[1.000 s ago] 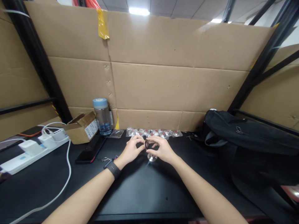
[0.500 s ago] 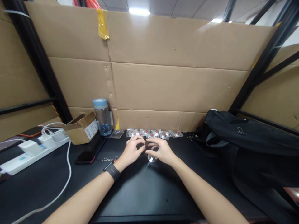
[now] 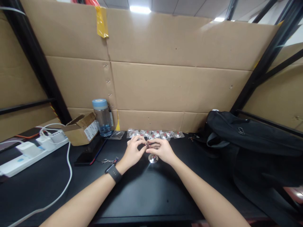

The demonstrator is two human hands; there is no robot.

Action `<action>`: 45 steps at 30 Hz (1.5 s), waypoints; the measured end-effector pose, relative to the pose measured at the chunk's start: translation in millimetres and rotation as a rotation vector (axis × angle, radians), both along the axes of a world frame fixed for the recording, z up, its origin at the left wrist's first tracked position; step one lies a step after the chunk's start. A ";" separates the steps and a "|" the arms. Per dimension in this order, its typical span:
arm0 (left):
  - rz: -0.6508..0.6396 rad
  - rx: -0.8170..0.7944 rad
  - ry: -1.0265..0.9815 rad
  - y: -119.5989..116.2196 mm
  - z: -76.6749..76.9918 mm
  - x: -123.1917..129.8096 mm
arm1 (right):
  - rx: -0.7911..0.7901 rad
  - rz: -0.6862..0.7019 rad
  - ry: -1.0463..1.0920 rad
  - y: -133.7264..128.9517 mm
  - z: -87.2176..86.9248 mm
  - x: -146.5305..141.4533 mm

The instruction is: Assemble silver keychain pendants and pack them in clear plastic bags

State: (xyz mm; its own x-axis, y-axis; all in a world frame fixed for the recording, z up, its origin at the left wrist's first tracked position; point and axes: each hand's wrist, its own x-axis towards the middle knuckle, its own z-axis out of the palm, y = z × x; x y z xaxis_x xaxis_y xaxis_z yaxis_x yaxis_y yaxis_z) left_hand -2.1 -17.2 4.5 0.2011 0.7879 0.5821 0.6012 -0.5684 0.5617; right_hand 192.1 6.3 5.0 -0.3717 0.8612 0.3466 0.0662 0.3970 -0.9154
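Note:
Between the fingertips of both hands is a small round metal disc [image 3: 147, 145], held on edge; fingers cover much of it. My left hand [image 3: 134, 150], with a dark watch on its wrist, pinches at its left side. My right hand [image 3: 163, 152] grips the disc from the right with curled fingers and thumb. Just below the hands, a shiny round metal piece [image 3: 153, 159] with a red spot at its centre lies on the black table [image 3: 142, 195]. Behind the hands, several similar pieces in clear plastic bags [image 3: 165, 135] form a row.
At left stand a water bottle [image 3: 102, 118], an open cardboard box [image 3: 81, 129] and a white power strip [image 3: 35, 156] with cables. A black phone [image 3: 88, 154] and a keychain [image 3: 107, 161] lie nearer. A black backpack [image 3: 251, 145] fills the right side; cardboard [image 3: 177, 85] walls the back.
The disc between my hands has turned slightly, and the right fingers have closed in around it. More of the shiny piece on the table shows. The view has shifted a little.

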 end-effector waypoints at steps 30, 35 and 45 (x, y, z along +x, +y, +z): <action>-0.116 -0.066 0.106 -6.0 4.3 -2.3 | 0.214 0.019 -0.296 -3.5 14.1 9.7; -0.076 -0.089 0.106 -3.6 6.4 -1.1 | 0.188 0.033 -0.298 -4.6 15.1 8.1; -0.053 -0.156 0.182 -1.7 8.9 -6.4 | 0.207 -0.048 -0.298 3.3 19.1 17.3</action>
State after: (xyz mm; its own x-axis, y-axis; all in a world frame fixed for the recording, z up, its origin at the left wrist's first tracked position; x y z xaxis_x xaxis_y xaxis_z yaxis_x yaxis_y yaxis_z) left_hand -8.5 -18.8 13.5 0.3351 0.8508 0.4047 0.6724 -0.5168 0.5299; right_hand 209.4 9.6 24.1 -0.4431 0.8032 0.3981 0.3413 0.5618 -0.7536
